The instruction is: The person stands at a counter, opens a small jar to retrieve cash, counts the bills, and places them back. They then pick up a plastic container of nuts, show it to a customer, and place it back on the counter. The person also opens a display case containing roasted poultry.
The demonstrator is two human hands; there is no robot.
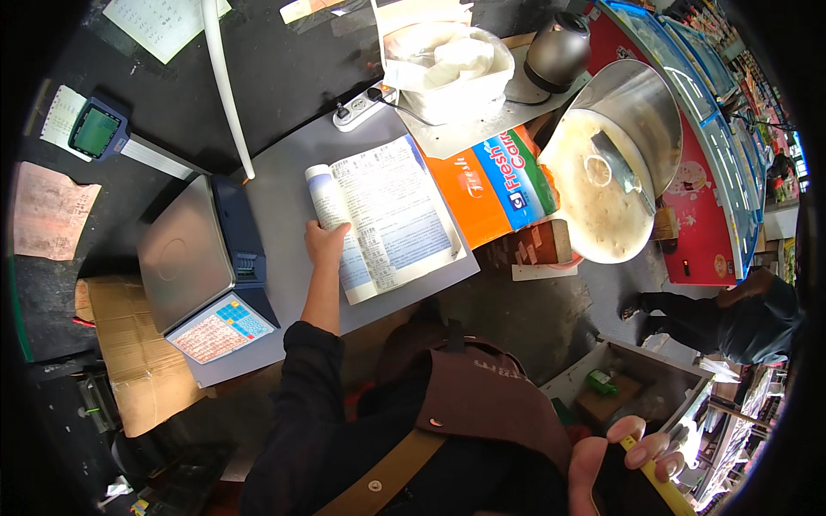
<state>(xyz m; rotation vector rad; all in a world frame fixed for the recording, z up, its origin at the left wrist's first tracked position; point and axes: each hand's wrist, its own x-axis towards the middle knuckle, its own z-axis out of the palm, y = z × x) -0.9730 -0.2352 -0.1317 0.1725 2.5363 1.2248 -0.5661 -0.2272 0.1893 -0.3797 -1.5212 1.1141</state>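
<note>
An open paperback book lies on the grey tabletop, its left-hand pages curled over into a roll. My left hand grips that curled side, the thumb lying across the paper. Printed text covers the pages, and a strip near the spine looks denser. Low at the right, my right hand is closed around a dark object with a yellow edge. The picture's rim cuts this object off, and I cannot tell what it is.
Left of the book stands a digital price scale. Beyond it are a power strip, a bag-lined container and an electric kettle. A cleaver rests on a round cutting board. Another person is at far right.
</note>
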